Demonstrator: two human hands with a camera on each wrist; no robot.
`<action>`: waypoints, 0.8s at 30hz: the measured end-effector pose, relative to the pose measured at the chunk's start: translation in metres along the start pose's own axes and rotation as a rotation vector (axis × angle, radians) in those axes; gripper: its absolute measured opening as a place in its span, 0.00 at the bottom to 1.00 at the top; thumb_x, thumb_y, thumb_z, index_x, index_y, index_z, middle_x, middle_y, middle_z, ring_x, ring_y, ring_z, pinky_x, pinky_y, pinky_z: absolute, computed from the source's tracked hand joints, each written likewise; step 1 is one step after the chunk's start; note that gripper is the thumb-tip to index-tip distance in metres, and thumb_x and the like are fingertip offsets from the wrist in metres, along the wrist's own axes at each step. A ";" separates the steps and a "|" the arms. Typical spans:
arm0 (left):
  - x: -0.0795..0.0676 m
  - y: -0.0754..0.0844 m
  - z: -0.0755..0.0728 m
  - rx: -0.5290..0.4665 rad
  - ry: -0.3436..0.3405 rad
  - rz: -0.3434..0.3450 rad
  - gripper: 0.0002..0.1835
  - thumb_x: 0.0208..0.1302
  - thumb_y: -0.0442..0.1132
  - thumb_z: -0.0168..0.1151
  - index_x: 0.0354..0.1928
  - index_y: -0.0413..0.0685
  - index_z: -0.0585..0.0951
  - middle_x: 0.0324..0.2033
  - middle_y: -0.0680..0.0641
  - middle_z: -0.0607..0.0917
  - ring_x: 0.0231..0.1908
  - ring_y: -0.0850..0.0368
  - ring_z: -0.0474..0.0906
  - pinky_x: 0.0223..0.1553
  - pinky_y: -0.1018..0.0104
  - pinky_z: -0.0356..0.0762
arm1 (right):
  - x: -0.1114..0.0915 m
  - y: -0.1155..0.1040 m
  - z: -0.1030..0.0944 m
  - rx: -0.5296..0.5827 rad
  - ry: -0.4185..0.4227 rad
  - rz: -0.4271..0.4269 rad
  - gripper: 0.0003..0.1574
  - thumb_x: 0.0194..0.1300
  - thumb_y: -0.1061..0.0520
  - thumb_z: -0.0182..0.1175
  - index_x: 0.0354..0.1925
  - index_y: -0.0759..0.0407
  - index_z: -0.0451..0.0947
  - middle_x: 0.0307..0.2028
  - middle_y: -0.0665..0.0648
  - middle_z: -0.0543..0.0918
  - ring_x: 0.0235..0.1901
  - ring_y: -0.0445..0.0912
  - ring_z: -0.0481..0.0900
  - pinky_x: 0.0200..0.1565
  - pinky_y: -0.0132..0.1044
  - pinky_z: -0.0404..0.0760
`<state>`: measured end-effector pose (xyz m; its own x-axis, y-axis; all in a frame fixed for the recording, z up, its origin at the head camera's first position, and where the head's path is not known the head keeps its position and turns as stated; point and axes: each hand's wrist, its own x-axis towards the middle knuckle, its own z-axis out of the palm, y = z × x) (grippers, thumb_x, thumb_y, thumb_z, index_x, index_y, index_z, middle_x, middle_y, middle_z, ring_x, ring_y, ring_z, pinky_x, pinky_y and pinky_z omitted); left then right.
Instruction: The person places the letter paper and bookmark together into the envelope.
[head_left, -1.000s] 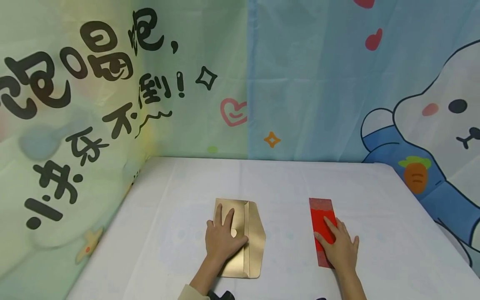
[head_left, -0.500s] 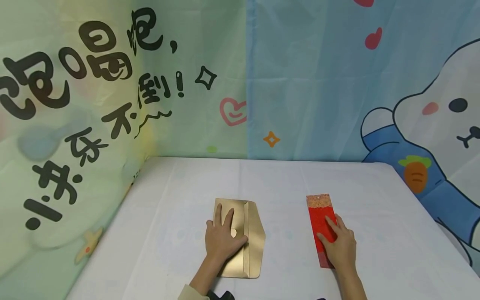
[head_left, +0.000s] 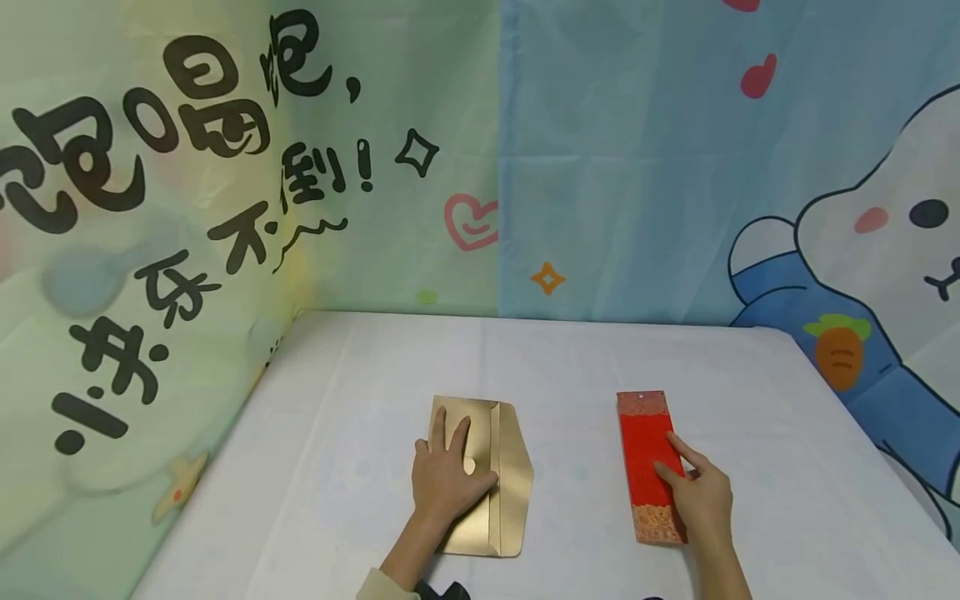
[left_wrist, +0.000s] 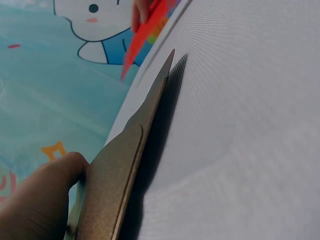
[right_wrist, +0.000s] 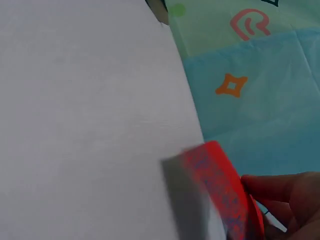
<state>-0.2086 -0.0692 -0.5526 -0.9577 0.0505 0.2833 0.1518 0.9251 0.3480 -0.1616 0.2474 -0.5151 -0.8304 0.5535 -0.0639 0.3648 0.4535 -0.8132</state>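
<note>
My left hand (head_left: 446,483) lies with spread fingers on a gold envelope (head_left: 513,492), whose flap points to the right. In the left wrist view the envelope (left_wrist: 112,182) appears nearly edge-on, casting a shadow on the cloth, with a finger or thumb (left_wrist: 47,200) against its left side. Well to the right, my right hand (head_left: 703,498) pinches the right edge of a long red card (head_left: 647,458) with patterned coppery bands at both ends. The right wrist view shows the card (right_wrist: 225,195) tilted above its shadow, between thumb and fingers of the right hand (right_wrist: 295,200).
A white cloth (head_left: 360,450) covers the table. Printed fabric walls stand behind it (head_left: 585,208) and along its left side (head_left: 172,333). A dark object (head_left: 442,591) shows at the left wrist, by the bottom edge of the head view.
My right hand has shifted from lying over the card to pinching its right edge. The card's lower end has brightened as its tilt changes. My left hand stays on the envelope.
</note>
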 end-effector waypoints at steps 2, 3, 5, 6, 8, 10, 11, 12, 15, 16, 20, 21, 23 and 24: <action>0.000 0.000 0.000 -0.002 0.001 0.001 0.48 0.33 0.67 0.61 0.65 0.61 0.67 0.69 0.45 0.55 0.27 0.51 0.60 0.21 0.68 0.57 | -0.002 -0.005 -0.004 0.072 -0.080 0.040 0.36 0.60 0.51 0.60 0.65 0.48 0.64 0.44 0.68 0.73 0.37 0.52 0.70 0.28 0.30 0.71; 0.001 -0.001 0.000 -0.004 0.002 0.002 0.48 0.33 0.67 0.61 0.65 0.61 0.68 0.69 0.45 0.55 0.27 0.51 0.60 0.22 0.68 0.57 | -0.002 -0.008 -0.006 0.122 -0.130 0.055 0.37 0.61 0.49 0.59 0.67 0.47 0.61 0.52 0.70 0.69 0.41 0.54 0.70 0.32 0.31 0.74; 0.001 -0.001 0.001 -0.006 0.006 0.005 0.48 0.33 0.67 0.61 0.64 0.61 0.68 0.69 0.45 0.55 0.28 0.51 0.60 0.22 0.68 0.57 | -0.004 -0.013 -0.008 0.216 -0.229 0.083 0.38 0.62 0.48 0.57 0.69 0.44 0.56 0.64 0.68 0.58 0.50 0.57 0.68 0.39 0.34 0.76; 0.001 -0.001 0.001 -0.007 0.007 0.006 0.48 0.33 0.67 0.61 0.64 0.61 0.68 0.69 0.45 0.55 0.28 0.50 0.61 0.22 0.68 0.57 | -0.005 -0.016 -0.008 0.256 -0.278 0.090 0.39 0.63 0.47 0.56 0.69 0.43 0.54 0.68 0.66 0.52 0.54 0.58 0.66 0.42 0.36 0.76; 0.001 -0.001 0.002 -0.009 0.008 0.009 0.48 0.34 0.66 0.61 0.64 0.61 0.68 0.69 0.45 0.55 0.28 0.50 0.61 0.22 0.68 0.57 | -0.008 -0.021 -0.008 0.300 -0.350 0.099 0.39 0.65 0.46 0.54 0.70 0.41 0.52 0.70 0.63 0.47 0.59 0.59 0.61 0.47 0.38 0.75; 0.001 -0.001 0.003 -0.011 0.009 0.009 0.48 0.34 0.66 0.61 0.64 0.61 0.68 0.69 0.44 0.55 0.28 0.50 0.61 0.22 0.68 0.57 | -0.010 -0.025 -0.006 0.318 -0.390 0.084 0.38 0.66 0.48 0.52 0.70 0.42 0.52 0.70 0.62 0.45 0.64 0.58 0.54 0.52 0.40 0.72; 0.001 -0.001 0.003 -0.013 0.008 0.009 0.48 0.34 0.66 0.61 0.64 0.61 0.68 0.69 0.44 0.55 0.28 0.50 0.61 0.22 0.68 0.57 | -0.011 -0.027 -0.004 0.322 -0.402 0.069 0.38 0.66 0.49 0.52 0.70 0.43 0.52 0.70 0.61 0.44 0.65 0.58 0.51 0.54 0.42 0.69; 0.001 -0.001 0.003 -0.012 0.009 0.009 0.48 0.34 0.66 0.61 0.64 0.61 0.68 0.69 0.44 0.55 0.28 0.50 0.61 0.22 0.68 0.57 | -0.012 -0.029 -0.002 0.317 -0.411 0.053 0.38 0.66 0.49 0.53 0.70 0.45 0.52 0.71 0.62 0.44 0.66 0.58 0.50 0.57 0.44 0.66; 0.000 -0.001 0.002 -0.008 0.016 0.015 0.48 0.33 0.66 0.61 0.64 0.61 0.68 0.68 0.44 0.56 0.28 0.50 0.61 0.21 0.68 0.57 | -0.014 -0.033 0.006 0.327 -0.454 0.004 0.41 0.63 0.51 0.57 0.70 0.48 0.53 0.70 0.62 0.45 0.67 0.57 0.52 0.61 0.51 0.56; 0.000 -0.001 0.003 -0.005 0.019 0.018 0.48 0.33 0.67 0.61 0.64 0.61 0.68 0.68 0.44 0.56 0.28 0.50 0.61 0.21 0.68 0.57 | -0.015 -0.034 0.009 0.332 -0.471 -0.013 0.42 0.62 0.51 0.59 0.70 0.49 0.53 0.70 0.62 0.47 0.65 0.56 0.55 0.61 0.53 0.55; 0.001 -0.002 0.003 0.004 0.038 0.034 0.49 0.33 0.68 0.61 0.64 0.60 0.68 0.68 0.43 0.57 0.27 0.51 0.61 0.22 0.68 0.57 | -0.021 -0.036 0.023 0.319 -0.541 -0.066 0.45 0.57 0.53 0.64 0.69 0.49 0.56 0.69 0.63 0.53 0.61 0.57 0.64 0.61 0.55 0.54; 0.002 -0.002 0.003 0.001 0.044 0.037 0.48 0.33 0.68 0.61 0.64 0.60 0.69 0.67 0.43 0.57 0.27 0.51 0.61 0.22 0.68 0.57 | -0.022 -0.037 0.026 0.309 -0.553 -0.081 0.45 0.56 0.53 0.64 0.69 0.49 0.57 0.67 0.64 0.56 0.60 0.57 0.65 0.60 0.54 0.57; 0.002 -0.002 0.003 -0.002 0.057 0.042 0.48 0.32 0.67 0.62 0.63 0.60 0.69 0.67 0.43 0.58 0.26 0.52 0.61 0.22 0.68 0.57 | -0.026 -0.037 0.034 0.300 -0.569 -0.104 0.45 0.55 0.54 0.66 0.68 0.49 0.60 0.65 0.65 0.61 0.58 0.57 0.68 0.57 0.50 0.64; 0.002 -0.003 0.003 -0.004 0.061 0.042 0.48 0.32 0.67 0.62 0.63 0.59 0.70 0.67 0.42 0.58 0.26 0.52 0.60 0.22 0.68 0.57 | -0.028 -0.038 0.038 0.302 -0.577 -0.117 0.44 0.54 0.55 0.66 0.67 0.49 0.61 0.64 0.66 0.62 0.57 0.56 0.70 0.54 0.47 0.68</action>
<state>-0.2117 -0.0704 -0.5557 -0.9339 0.0662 0.3514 0.1927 0.9210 0.3385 -0.1685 0.1884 -0.5047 -0.9804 0.0116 -0.1968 0.1943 0.2252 -0.9547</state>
